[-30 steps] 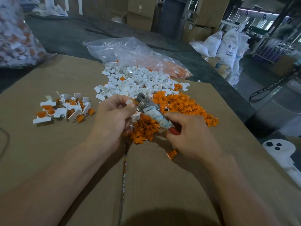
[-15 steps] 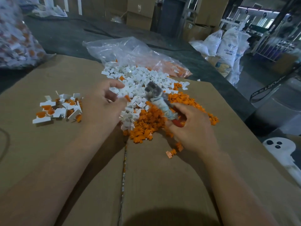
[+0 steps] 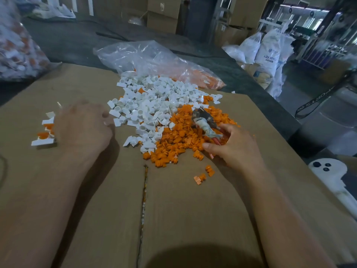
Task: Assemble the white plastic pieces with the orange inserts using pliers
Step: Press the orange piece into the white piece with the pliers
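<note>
Work surface: brown cardboard box top (image 3: 92,200), two flaps meeting at a seam (image 3: 144,192) that runs toward the viewer. Far centre: heap of white pieces (image 3: 150,101). Heap of orange inserts (image 3: 179,138) touches it on the near-right side, with the edges intermixed. A few stray inserts (image 3: 202,175) lie just nearer. Left: small cluster of assembled pieces (image 3: 45,132), white with orange. Far edge: clear plastic bag (image 3: 146,57), partly on the cardboard.

Right hand (image 3: 234,149) grips pliers (image 3: 205,123) over orange inserts (image 3: 179,140).

Dim warehouse w/ stacked cardboard boxes (image 3: 164,14), white sacks (image 3: 269,53), dark floor (image 3: 73,41).
</note>
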The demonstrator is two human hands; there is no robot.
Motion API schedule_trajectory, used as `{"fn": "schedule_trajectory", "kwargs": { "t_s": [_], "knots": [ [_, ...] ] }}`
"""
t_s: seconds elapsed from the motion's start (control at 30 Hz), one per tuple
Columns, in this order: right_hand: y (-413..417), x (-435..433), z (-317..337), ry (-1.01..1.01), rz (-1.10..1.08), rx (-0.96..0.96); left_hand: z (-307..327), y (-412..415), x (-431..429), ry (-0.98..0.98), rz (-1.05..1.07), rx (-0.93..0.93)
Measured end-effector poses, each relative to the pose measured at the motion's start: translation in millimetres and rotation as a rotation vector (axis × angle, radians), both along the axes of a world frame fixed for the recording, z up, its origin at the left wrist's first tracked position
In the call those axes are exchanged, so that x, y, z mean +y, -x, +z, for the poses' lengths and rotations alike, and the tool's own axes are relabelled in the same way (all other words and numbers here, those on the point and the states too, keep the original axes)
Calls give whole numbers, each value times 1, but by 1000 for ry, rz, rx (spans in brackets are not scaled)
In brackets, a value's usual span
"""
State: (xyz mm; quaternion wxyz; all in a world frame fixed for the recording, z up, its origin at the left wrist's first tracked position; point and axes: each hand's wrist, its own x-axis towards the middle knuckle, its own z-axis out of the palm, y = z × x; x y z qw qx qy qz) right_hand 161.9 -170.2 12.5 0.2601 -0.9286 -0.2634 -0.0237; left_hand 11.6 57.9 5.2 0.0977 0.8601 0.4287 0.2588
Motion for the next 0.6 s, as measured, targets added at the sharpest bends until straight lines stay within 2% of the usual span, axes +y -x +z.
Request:
{"fn": "schedule_trajectory", "kwargs": {
  "t_s": [0.07, 0.13, 0.23, 0.33, 0.5, 0.6],
  "knots": [
    [-1, 0, 0, 39, 2, 10, 2, 0, -6, 0, -49, -62],
    [-2, -1, 0, 26, -3, 39, 4, -2, -15, 89, -167, -87],
    [-5, -5, 2, -116, -53, 85, 2, -6, -22, 183, -354, 48],
    [-9, -6, 5, -90, -64, -2, -2, -6, -22, 176, -391, 126],
    [-7, -1, -1, 12, 14, 14, -3, -5, -20, 150, -406, 55],
    [-4, 1, 1, -46, 22, -63, -1, -3, -23, 238, -362, -195]
  ]
}}
